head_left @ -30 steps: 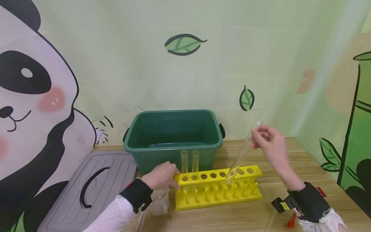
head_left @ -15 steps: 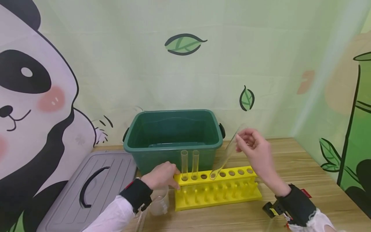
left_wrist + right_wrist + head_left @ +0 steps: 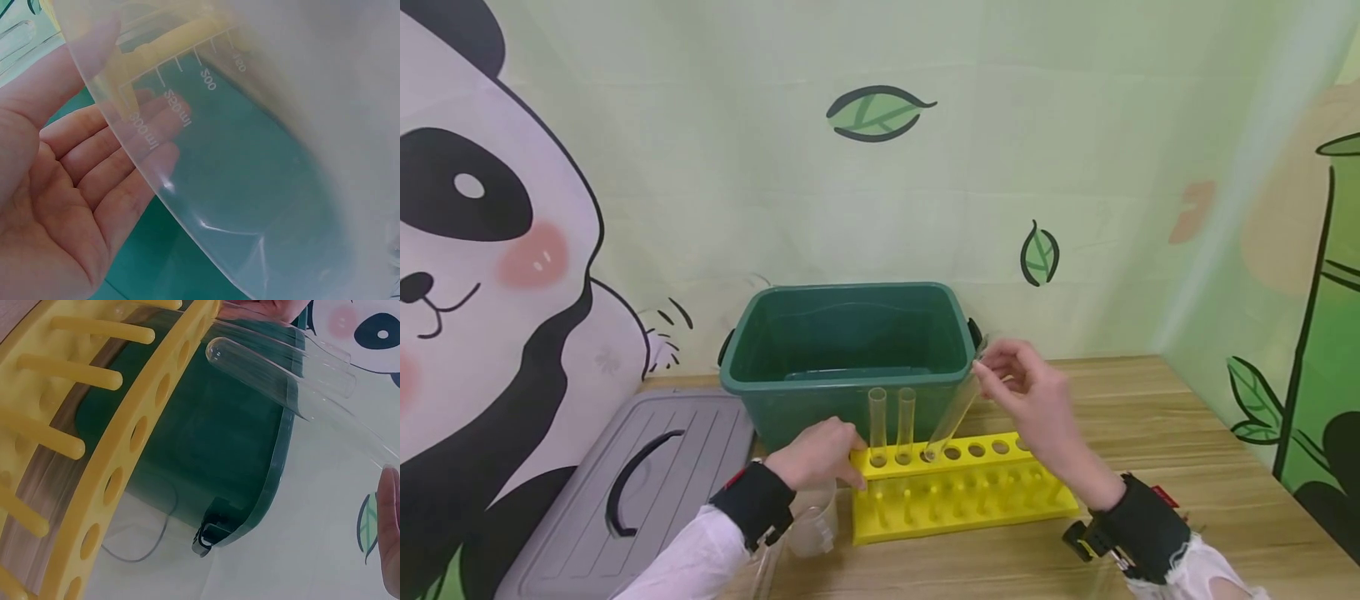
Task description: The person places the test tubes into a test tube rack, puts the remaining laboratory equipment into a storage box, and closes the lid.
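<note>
Okay, pinching the tilted test tube up top in the right hand, gripping the yellow rack in the left hand, so maybe straighten before lowering.

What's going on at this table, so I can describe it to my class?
A person's left hand grips the left end of a yellow rack. The right hand pinches a clear test tube near its top, tilted, with its rounded bottom close to the rack's top bar and not yet seated. Two other tubes already stand upright at the rack's left end. A green tub sits behind.
</note>
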`<act>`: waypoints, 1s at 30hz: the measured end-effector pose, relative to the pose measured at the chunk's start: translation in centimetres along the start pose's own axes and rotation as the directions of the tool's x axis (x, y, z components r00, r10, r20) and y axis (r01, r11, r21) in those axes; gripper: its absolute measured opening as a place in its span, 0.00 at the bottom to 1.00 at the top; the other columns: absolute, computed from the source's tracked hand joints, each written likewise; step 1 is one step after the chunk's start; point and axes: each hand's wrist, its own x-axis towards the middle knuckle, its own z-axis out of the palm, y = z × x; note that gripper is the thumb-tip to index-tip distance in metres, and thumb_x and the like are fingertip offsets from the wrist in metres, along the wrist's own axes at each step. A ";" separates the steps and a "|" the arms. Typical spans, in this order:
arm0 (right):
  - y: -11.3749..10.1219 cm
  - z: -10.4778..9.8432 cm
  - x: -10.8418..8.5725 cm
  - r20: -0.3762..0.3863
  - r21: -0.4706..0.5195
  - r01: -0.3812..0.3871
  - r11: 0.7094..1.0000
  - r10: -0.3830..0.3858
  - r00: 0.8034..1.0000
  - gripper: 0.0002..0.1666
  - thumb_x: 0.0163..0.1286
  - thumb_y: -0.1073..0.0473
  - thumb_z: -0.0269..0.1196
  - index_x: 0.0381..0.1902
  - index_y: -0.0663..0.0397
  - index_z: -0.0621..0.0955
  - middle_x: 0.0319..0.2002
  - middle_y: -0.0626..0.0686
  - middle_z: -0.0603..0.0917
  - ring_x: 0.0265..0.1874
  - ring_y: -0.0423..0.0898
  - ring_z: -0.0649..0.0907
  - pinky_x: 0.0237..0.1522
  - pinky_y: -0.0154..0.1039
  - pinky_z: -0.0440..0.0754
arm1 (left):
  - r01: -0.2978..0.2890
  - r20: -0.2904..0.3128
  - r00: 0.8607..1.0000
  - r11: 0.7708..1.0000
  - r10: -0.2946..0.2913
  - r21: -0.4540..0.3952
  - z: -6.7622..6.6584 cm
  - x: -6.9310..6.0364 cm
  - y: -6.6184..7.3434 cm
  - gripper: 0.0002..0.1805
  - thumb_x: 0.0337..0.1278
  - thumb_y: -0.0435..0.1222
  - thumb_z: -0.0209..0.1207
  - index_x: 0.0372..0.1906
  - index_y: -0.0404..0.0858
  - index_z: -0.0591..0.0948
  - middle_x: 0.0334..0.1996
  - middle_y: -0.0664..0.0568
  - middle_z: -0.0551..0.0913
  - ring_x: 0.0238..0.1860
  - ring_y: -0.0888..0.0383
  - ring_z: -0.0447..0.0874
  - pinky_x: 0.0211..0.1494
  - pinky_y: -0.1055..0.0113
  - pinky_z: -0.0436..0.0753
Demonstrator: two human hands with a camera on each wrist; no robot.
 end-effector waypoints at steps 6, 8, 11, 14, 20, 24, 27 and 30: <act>2.4 0.9 -0.4 0.011 -0.022 0.032 0.999 -0.032 0.999 0.14 0.54 0.74 0.64 0.39 0.63 0.75 0.30 0.48 0.79 0.26 0.42 0.78 0.27 0.30 0.77 | 0.014 0.003 1.000 1.000 -0.014 -0.014 0.0 0.0 0.1 0.22 0.35 0.41 0.71 0.41 0.37 0.84 0.31 0.56 0.82 0.26 0.60 0.73 0.36 0.70 0.75; 2.7 1.1 -0.4 0.017 -0.032 0.056 0.998 -0.055 0.998 0.15 0.53 0.74 0.65 0.39 0.62 0.75 0.30 0.47 0.79 0.26 0.41 0.78 0.27 0.30 0.77 | 0.020 0.005 1.000 1.000 -0.019 -0.019 0.0 0.1 0.1 0.22 0.35 0.41 0.71 0.41 0.37 0.84 0.31 0.56 0.82 0.26 0.60 0.73 0.37 0.70 0.75; 2.9 1.3 -0.4 0.030 -0.042 0.088 0.995 -0.087 0.996 0.15 0.53 0.74 0.65 0.38 0.61 0.75 0.30 0.46 0.79 0.26 0.41 0.78 0.27 0.30 0.76 | 0.022 0.004 1.000 1.000 -0.022 -0.018 0.0 0.1 0.1 0.22 0.35 0.41 0.71 0.41 0.37 0.84 0.31 0.56 0.82 0.26 0.60 0.73 0.37 0.70 0.76; 3.0 1.6 -0.4 0.046 -0.057 0.109 0.992 -0.106 0.993 0.15 0.53 0.74 0.65 0.38 0.61 0.74 0.30 0.46 0.78 0.26 0.40 0.78 0.27 0.31 0.77 | 0.023 0.003 1.000 1.000 -0.023 -0.021 0.1 0.1 0.1 0.21 0.35 0.41 0.71 0.41 0.38 0.84 0.30 0.56 0.82 0.26 0.60 0.73 0.37 0.70 0.76; 3.0 2.0 -0.4 0.086 -0.079 0.134 0.988 -0.127 0.988 0.16 0.52 0.73 0.66 0.37 0.61 0.74 0.29 0.46 0.78 0.26 0.40 0.77 0.26 0.32 0.77 | 0.018 0.002 1.000 0.999 -0.018 -0.026 0.0 0.0 0.1 0.21 0.35 0.41 0.71 0.40 0.38 0.84 0.30 0.57 0.82 0.26 0.60 0.73 0.37 0.70 0.75; 3.1 2.4 -0.5 0.113 -0.080 0.155 0.985 -0.146 0.983 0.16 0.51 0.73 0.66 0.37 0.60 0.74 0.29 0.47 0.78 0.26 0.39 0.78 0.26 0.33 0.77 | 0.026 0.004 1.000 0.999 -0.026 -0.032 0.1 0.0 0.1 0.21 0.35 0.41 0.71 0.41 0.38 0.84 0.30 0.57 0.82 0.26 0.60 0.74 0.38 0.70 0.76; 3.2 2.8 -0.6 0.147 -0.075 0.149 0.986 -0.137 0.980 0.16 0.52 0.72 0.67 0.37 0.60 0.74 0.29 0.46 0.78 0.26 0.38 0.78 0.26 0.33 0.78 | 0.027 0.003 1.000 0.999 -0.027 -0.026 0.1 0.0 0.1 0.21 0.35 0.41 0.71 0.41 0.38 0.84 0.31 0.56 0.82 0.26 0.60 0.74 0.38 0.70 0.76; 3.3 3.2 -0.8 0.183 -0.067 0.128 0.989 -0.114 0.976 0.15 0.53 0.71 0.66 0.37 0.60 0.74 0.29 0.46 0.78 0.26 0.38 0.77 0.26 0.33 0.78 | 0.028 0.002 1.000 0.999 -0.028 -0.022 0.1 0.0 0.1 0.21 0.35 0.41 0.71 0.41 0.38 0.84 0.31 0.56 0.82 0.26 0.60 0.74 0.38 0.69 0.76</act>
